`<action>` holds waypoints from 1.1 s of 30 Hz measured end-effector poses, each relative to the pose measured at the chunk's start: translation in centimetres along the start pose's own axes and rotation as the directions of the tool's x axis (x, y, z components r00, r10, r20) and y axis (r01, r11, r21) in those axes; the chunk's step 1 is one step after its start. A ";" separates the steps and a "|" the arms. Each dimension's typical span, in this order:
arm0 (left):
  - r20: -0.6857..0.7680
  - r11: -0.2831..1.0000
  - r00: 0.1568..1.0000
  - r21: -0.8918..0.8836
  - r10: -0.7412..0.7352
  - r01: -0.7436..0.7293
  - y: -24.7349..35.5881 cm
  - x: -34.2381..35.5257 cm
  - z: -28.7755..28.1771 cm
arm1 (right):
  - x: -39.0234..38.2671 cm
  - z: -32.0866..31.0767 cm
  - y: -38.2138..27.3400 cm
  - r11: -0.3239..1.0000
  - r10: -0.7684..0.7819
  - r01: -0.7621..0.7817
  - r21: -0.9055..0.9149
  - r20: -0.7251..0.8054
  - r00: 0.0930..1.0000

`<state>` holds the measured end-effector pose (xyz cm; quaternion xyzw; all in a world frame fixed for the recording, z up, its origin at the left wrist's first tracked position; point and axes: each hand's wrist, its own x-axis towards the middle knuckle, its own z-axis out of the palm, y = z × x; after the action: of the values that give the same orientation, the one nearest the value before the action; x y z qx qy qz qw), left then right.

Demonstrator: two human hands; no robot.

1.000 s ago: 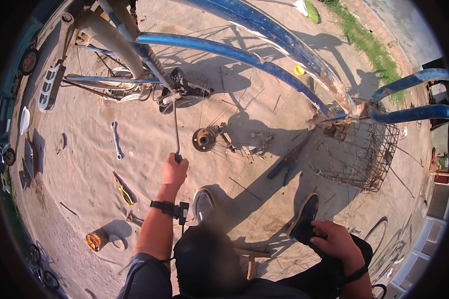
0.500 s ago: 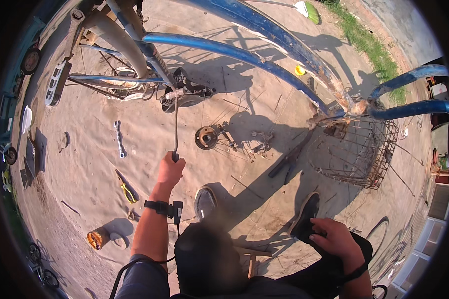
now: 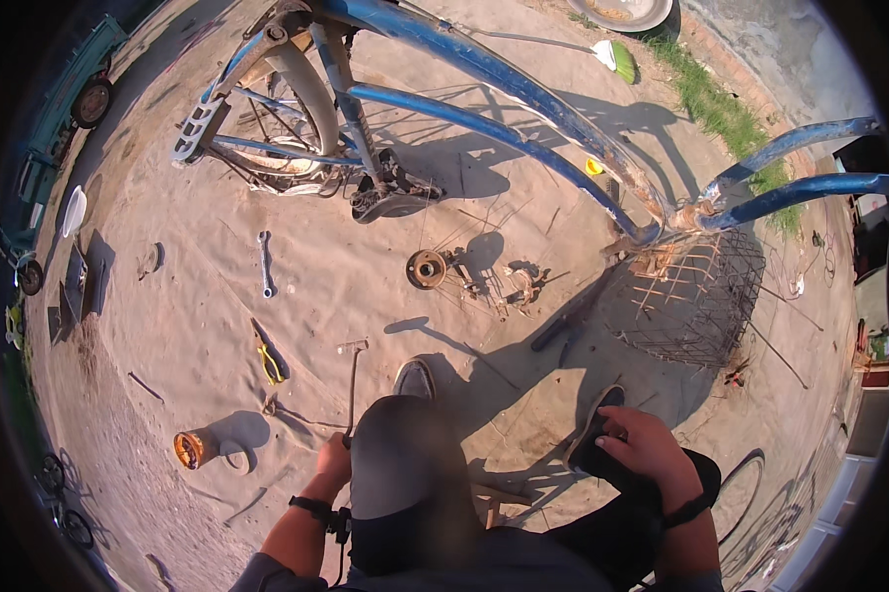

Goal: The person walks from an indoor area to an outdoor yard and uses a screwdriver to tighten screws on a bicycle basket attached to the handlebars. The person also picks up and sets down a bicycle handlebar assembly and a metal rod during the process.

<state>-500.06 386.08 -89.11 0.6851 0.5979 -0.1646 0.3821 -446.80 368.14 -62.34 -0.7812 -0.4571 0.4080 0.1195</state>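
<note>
My left hand [image 3: 336,457] is closed around the grip of a hammer [image 3: 354,383], low beside my left knee. Its thin dark handle points away from me and its pale head is at the far end. My right hand [image 3: 647,449] hangs loosely over my right leg, fingers a little curled and apart, with nothing in it. Ahead of me stands a worn blue bicycle frame [image 3: 484,123], with a pedal [image 3: 190,135] at its left end. On the ground below lies a rusty wheel hub [image 3: 427,268] among thin spokes.
A wrench [image 3: 266,264] and yellow-handled pliers [image 3: 269,363] lie left of the hub. Nearer stands a rusty can [image 3: 190,450]. A wire basket [image 3: 696,306] is at the right, under the frame. A green broom [image 3: 617,61] lies at the far side.
My left hand has drawn the hammer back toward me, from the frame's lower part down to beside my knee. My right hand stays over my leg. The view has shifted slightly.
</note>
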 end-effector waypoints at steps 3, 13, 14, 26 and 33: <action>0.045 1.000 0.999 0.023 -0.011 0.010 -2.5 -3.0 2.0 | -0.3 0.0 -0.4 0.998 0.054 -0.053 -0.029 0.027 0.998; 0.195 0.998 0.981 0.057 0.001 -0.013 -3.2 -7.2 3.2 | -1.6 2.1 1.6 0.999 -0.029 0.030 0.013 -0.072 0.997; 0.207 0.996 0.977 0.072 0.042 -0.058 -3.5 -7.0 3.3 | -1.8 2.2 1.6 0.999 -0.031 0.032 0.017 -0.074 0.997; 0.185 0.982 0.965 0.001 -0.188 0.191 3.6 -11.2 -3.7 | -3.5 2.9 2.3 0.999 0.030 -0.028 0.022 -0.086 0.996; 0.088 0.993 0.991 -0.055 -0.099 0.104 2.5 -11.6 -3.3 | -3.9 3.0 2.6 1.000 0.001 -0.001 -0.002 -0.094 0.996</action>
<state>-501.18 380.40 -78.19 0.6345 0.6199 -0.1951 0.4183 -448.42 363.00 -63.66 -0.7999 -0.4509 0.3705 0.1398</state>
